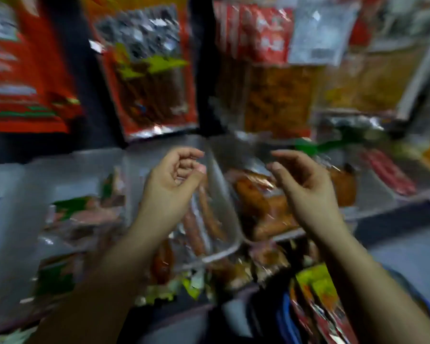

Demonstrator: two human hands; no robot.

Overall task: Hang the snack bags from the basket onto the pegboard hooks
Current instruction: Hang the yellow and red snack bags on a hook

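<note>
Red snack bags (149, 78) hanging upright, blurred.

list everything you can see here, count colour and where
hanging snack bags: several, count blurred, mostly red and orange, on the wall across the top
clear bins: at least two, see-through, middle, under the hands
sausage packs: a few, reddish brown, in the nearer bin
brown snack packs: a few, orange-brown, in the bin to the right
green and pink packs: a few, lower left
yellow-green and red bags: several, bottom right, beside a blue rim
left hand: bare, fingers loosely curled, holds nothing
right hand: bare, fingers loosely curled, holds nothing
</note>
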